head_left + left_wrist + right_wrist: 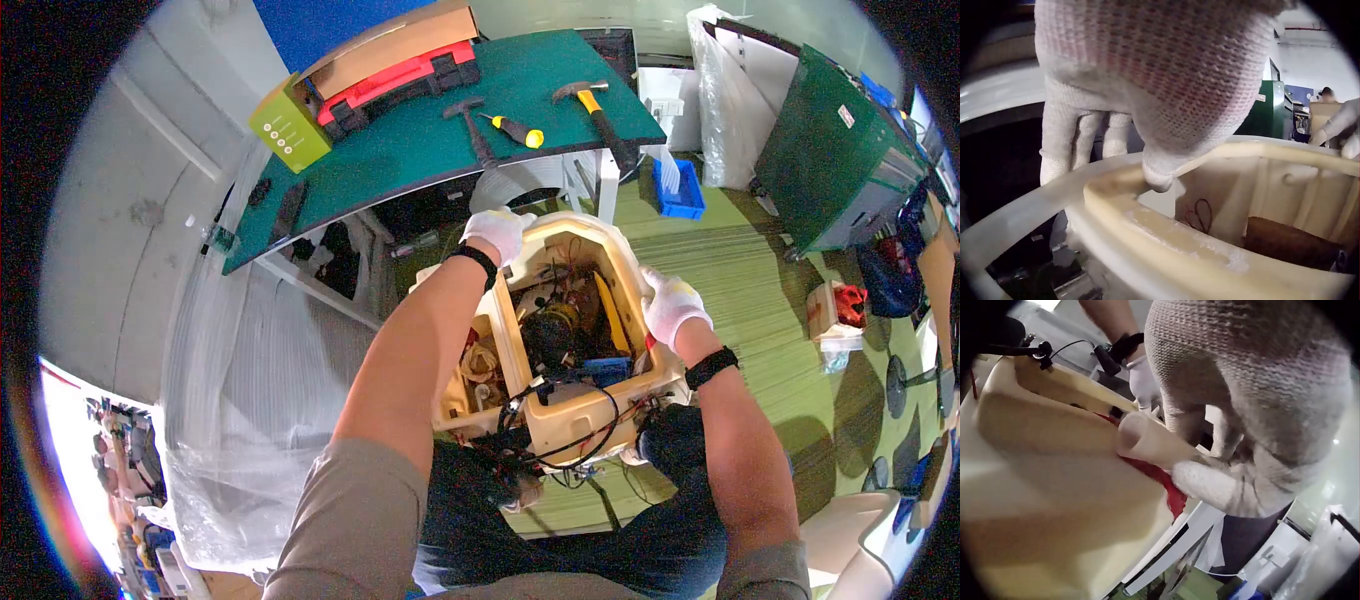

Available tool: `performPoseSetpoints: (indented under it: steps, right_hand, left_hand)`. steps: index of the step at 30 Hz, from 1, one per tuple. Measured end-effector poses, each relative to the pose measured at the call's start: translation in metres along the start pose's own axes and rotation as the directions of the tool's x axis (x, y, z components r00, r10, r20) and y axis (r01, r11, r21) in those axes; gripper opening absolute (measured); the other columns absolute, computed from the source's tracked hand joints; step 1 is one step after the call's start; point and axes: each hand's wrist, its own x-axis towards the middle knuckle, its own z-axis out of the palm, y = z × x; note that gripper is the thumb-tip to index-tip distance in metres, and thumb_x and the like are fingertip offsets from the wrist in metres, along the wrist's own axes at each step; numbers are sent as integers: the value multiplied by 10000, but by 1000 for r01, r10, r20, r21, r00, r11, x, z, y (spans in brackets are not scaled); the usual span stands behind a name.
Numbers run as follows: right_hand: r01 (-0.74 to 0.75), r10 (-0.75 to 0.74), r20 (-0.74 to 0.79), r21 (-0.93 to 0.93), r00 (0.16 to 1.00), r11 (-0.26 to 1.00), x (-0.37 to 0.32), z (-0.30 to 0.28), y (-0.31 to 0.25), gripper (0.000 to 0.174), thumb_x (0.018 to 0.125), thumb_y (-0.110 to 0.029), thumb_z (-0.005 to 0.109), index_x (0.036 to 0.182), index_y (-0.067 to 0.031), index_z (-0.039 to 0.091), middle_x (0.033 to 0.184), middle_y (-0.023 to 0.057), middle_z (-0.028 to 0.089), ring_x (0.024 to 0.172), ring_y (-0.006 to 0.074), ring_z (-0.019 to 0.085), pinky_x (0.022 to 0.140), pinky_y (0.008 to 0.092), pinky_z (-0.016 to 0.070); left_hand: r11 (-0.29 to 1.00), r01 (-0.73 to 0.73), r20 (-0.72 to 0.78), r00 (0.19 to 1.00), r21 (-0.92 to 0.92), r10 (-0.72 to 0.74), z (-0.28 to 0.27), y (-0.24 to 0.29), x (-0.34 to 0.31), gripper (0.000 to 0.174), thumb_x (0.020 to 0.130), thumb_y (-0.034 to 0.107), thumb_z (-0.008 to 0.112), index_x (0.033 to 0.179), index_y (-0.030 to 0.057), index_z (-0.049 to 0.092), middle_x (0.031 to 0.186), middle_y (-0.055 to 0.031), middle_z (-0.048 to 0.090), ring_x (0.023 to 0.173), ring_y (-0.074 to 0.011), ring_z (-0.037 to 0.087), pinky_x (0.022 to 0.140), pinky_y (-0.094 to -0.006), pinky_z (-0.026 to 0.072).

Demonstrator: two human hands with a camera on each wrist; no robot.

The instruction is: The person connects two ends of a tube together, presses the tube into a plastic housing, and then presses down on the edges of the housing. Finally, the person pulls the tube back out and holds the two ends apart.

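Observation:
A cream plastic housing with two open compartments stands in front of the person; wires and parts lie inside. The gloved left hand grips its far left rim. In the left wrist view this hand has its thumb inside the cream rim and its other fingers outside. The gloved right hand holds the right edge. In the right wrist view that hand curls at the edge of the housing, beside a pale tube and a red piece.
Beyond the housing, a green-topped table carries two hammers, a screwdriver and a red-and-black case. A blue bin is on the floor, near a green cabinet. Black cables hang at the housing's near side.

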Motion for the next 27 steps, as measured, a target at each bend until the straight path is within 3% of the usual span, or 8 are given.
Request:
performPoseSetpoints:
  steps: [3, 6, 10, 13, 18, 21, 24, 27]
  right_hand:
    - [-19, 19, 21, 24, 1000, 1000, -1, -6, -3, 542, 912, -216, 574, 1448, -180, 500, 1188, 237, 666, 1091, 411, 641, 960, 477, 510]
    - [52, -52, 24, 33, 998, 998, 1, -9, 2, 546, 882, -219, 598, 1420, -164, 529, 1172, 237, 671, 1073, 406, 646, 946, 473, 514]
    - [131, -128, 64, -52, 990, 990, 13, -25, 3, 498, 848, -242, 613, 1332, -124, 602, 1150, 230, 679, 1054, 412, 650, 929, 462, 523]
    - [163, -141, 167, -121, 976, 979, 37, -30, -7, 446, 870, -348, 621, 1221, -77, 665, 1116, 223, 700, 1027, 398, 676, 916, 456, 545]
    - [98, -100, -29, -59, 995, 993, 68, -10, -12, 502, 888, -448, 614, 1203, -60, 670, 1203, 226, 671, 1129, 391, 636, 990, 456, 503]
    - [50, -49, -43, 6, 998, 999, 82, -3, -11, 518, 876, -433, 648, 1230, -56, 653, 1196, 227, 673, 1125, 400, 633, 1000, 457, 497]
    - [68, -71, 75, 47, 995, 997, 85, -20, -19, 566, 853, -415, 694, 1281, -51, 618, 1262, 223, 648, 1166, 398, 613, 1021, 456, 481]
    - [282, -253, -216, 112, 943, 953, 111, 9, -3, 633, 831, -403, 727, 1350, -75, 575, 1332, 224, 610, 1213, 392, 589, 1041, 449, 469]
  left_hand:
    - [1000, -7, 26, 1000, -2, 7, 0, 0, 2, 409, 976, 192, 461, 1348, 268, 613, 1116, -163, 708, 977, -336, 711, 792, -472, 567]
    - [998, -63, -22, 998, -12, 63, 10, -6, 5, 436, 922, 265, 568, 1357, 242, 590, 1078, -184, 701, 940, -363, 702, 786, -493, 565]
    - [1000, -23, -6, 1000, -4, 23, 5, -1, 3, 412, 937, 249, 522, 1341, 227, 599, 1082, -181, 702, 961, -355, 699, 790, -485, 564]
    - [999, -39, -19, 999, 5, 39, 6, 0, 3, 400, 945, 240, 499, 1331, 222, 605, 1063, -174, 702, 960, -352, 697, 785, -481, 564]
    - [1000, -14, -12, 1000, 22, 15, -4, 9, -3, 385, 951, 239, 497, 1316, 224, 616, 1053, -160, 705, 955, -328, 701, 775, -469, 565]
    - [1000, -6, -87, 996, 16, 8, 8, 5, 0, 376, 951, 262, 511, 1307, 224, 624, 1044, -148, 708, 955, -314, 701, 762, -458, 566]
    - [999, -25, -90, 996, 24, 27, 14, 2, 4, 374, 950, 276, 523, 1305, 227, 627, 1023, -141, 705, 936, -322, 702, 748, -457, 567]
    - [998, -63, -127, 990, 16, 64, 24, -3, 8, 374, 946, 255, 528, 1305, 226, 627, 1014, -149, 703, 912, -329, 705, 735, -459, 568]
